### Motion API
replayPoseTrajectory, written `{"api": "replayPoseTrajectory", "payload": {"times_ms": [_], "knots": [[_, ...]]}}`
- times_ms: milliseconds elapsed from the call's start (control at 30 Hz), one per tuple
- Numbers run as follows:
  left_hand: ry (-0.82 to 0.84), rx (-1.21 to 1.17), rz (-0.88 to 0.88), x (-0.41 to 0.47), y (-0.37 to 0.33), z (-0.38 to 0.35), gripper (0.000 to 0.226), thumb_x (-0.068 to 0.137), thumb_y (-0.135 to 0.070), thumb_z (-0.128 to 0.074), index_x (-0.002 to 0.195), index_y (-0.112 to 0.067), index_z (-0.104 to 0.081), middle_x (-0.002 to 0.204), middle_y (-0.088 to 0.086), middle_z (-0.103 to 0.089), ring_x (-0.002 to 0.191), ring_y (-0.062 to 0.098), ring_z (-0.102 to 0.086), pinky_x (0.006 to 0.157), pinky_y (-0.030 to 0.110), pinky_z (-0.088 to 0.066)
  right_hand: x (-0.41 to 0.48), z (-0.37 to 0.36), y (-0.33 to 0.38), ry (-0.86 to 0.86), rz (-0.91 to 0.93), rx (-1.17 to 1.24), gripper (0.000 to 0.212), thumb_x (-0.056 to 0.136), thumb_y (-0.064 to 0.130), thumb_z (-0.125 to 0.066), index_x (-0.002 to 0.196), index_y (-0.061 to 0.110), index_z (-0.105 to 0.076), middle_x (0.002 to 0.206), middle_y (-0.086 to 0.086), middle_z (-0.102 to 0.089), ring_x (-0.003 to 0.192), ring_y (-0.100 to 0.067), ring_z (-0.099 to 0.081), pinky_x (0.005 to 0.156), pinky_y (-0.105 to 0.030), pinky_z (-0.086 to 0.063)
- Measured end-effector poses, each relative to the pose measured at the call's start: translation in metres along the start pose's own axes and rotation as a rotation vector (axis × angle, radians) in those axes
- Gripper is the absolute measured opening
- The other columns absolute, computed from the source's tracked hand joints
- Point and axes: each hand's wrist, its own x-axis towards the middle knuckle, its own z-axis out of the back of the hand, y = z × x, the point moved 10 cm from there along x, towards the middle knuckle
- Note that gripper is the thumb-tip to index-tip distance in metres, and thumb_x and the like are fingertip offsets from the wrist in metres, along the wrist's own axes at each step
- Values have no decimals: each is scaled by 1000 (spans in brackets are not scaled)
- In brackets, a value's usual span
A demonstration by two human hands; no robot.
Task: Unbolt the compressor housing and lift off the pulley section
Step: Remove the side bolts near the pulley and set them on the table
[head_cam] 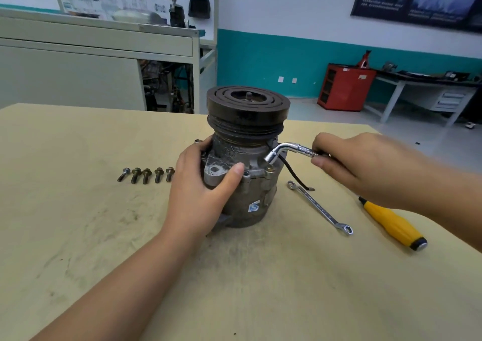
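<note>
Pale plywood bench top [78, 236], scuffed and stained grey, in a workshop with teal-banded walls. At its centre stands the compressor [242, 197], upright on its rear end. Its body is a dull grey cast-metal cylinder, grimy, with a mounting ear pierced by a hole, a bolted flange round the middle and a small blue-and-white sticker [253, 207] low on its front. The pulley section [247, 106] caps the compressor: a dark, rusty, grooved wheel whose flat face has concentric slots and a central shaft stub.

The left hand [200, 197] grips the compressor from its left, fingers curled behind the body and thumb pressed beside the mounting ear. The right hand [365, 168], to the compressor's right, pinches the shank of a chrome L-shaped socket wrench [284, 150] between thumb and curled fingers. The wrench's socket end points down at the flange just under the pulley section; whether it is seated on a bolt head cannot be told.

Left of the compressor lie five removed bolts [146, 175] in a row. To the compressor's right lie a black lead [294, 173], a ring spanner [320, 207] and, further out, a yellow-handled screwdriver [391, 223].
</note>
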Motion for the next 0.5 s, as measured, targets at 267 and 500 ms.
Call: {"api": "replayPoseTrajectory", "payload": {"times_ms": [267,500], "knots": [[43,-31,-13,1,1,-2,61,79,-54,-64,132,-31,-44,131,-12,-48,115,-6,-43,82,2,-33,-9,24,17,65,-81,-115,20,97,46,-24,90,31,-35,65,6,-43,57,-8,-41,46,-27,-24],[52,-32,-22,3,2,-1,65,79,-56,-65,134,-28,-44,130,-11,-48,116,-5,-43,83,-1,-33,-12,31,35,66,-171,-251,20,101,36,-29,85,25,-30,66,2,-36,54,-12,-34,44,-28,-20]]}}
